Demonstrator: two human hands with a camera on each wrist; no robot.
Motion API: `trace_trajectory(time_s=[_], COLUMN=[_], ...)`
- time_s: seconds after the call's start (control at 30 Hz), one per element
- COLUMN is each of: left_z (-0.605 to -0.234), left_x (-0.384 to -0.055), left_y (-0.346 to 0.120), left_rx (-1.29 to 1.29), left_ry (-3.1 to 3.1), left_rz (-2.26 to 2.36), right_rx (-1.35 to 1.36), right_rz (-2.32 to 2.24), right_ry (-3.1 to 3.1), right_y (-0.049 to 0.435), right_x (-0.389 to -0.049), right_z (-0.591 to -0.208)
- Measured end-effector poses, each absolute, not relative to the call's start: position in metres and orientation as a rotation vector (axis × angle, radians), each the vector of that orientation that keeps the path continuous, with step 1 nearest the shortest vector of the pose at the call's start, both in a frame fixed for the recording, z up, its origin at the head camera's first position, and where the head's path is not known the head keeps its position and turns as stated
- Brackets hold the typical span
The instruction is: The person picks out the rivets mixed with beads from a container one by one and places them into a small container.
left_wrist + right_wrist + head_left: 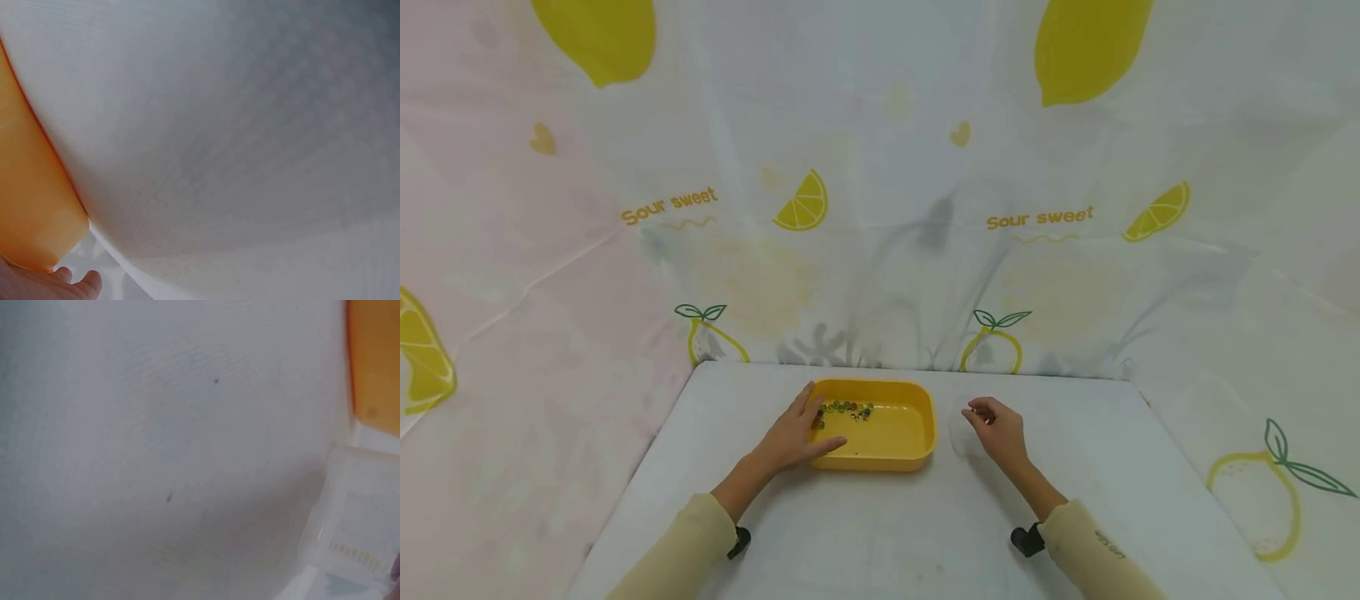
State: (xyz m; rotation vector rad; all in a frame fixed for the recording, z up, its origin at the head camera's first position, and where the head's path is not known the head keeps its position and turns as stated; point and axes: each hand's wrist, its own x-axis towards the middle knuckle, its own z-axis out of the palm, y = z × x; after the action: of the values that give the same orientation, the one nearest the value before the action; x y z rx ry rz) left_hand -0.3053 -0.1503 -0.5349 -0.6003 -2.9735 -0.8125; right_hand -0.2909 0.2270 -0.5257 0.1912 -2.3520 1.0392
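Observation:
A yellow rectangular tray stands on the white table, with several small glass marbles, green, brown and clear, along its back left. My left hand rests on the tray's left end, fingers stretched along that side and thumb reaching over the front rim. In the left wrist view its fingertips show past the tray's corner. My right hand is over a clear plastic container to the right of the tray. Its thumb and fingertips pinch a small marble, mostly hidden by the fingers.
The white table runs back to a hanging cloth printed with lemons and words. More of this cloth hangs at both sides. Each wrist carries a black camera mount.

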Motion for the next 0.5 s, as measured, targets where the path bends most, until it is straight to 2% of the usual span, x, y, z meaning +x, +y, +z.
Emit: trace_trajectory(time_s=[0.5], left_z=[-0.5362], left_x=[-0.306], left_y=[-0.1496], left_rx=[-0.6], left_ry=[-2.972], left_rz=[-0.792], right_rx=[0.233], right_rz=[1.031], right_ry=[-2.324], right_y=[0.2282], right_x=[-0.289], right_z=[-0.5267])
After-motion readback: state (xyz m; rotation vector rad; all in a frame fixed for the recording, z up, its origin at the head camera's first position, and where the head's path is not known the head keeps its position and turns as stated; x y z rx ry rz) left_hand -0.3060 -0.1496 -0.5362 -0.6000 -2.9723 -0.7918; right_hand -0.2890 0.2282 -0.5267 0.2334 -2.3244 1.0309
